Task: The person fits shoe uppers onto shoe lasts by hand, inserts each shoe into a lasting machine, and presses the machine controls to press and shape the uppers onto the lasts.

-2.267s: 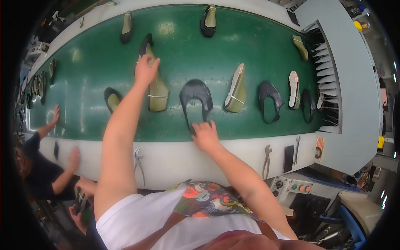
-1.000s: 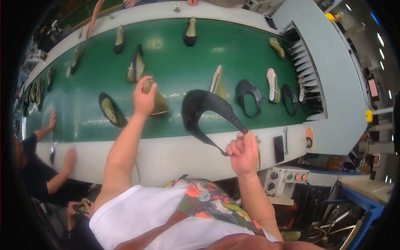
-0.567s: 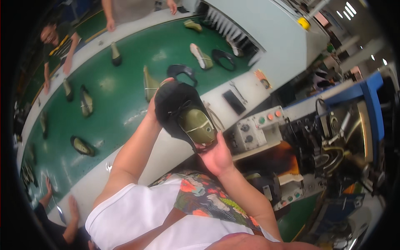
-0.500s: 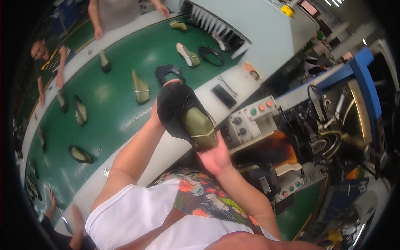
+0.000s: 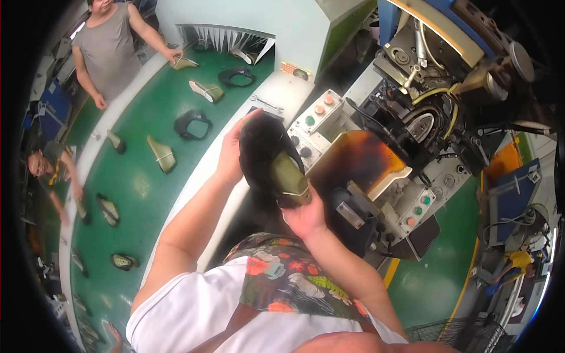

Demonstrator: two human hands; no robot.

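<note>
Both my hands hold an olive-green shoe last (image 5: 287, 175) with a black shoe upper (image 5: 259, 144) draped over it. My left hand (image 5: 231, 150) is closed round the far, toe end, its fingers partly hidden behind the upper. At the near, heel end, my right hand (image 5: 307, 216) grips the last from below and the right side. The last is tilted, heel toward me, above the gap between the white table edge and the machine. A thin pale band crosses its heel.
A green conveyor (image 5: 141, 194) on the left carries several lasts and loose black uppers (image 5: 192, 125). A wrench (image 5: 266, 105) lies on the white ledge. To the right stands a machine with a button panel (image 5: 318, 112) and metal clamps (image 5: 421, 126). Across the belt, a person's hand (image 5: 172, 55) touches a last.
My view has turned right, toward the machine, and the held last and upper have come round with it. Across the belt, the person's hand has reached a last. My grip looks the same.
</note>
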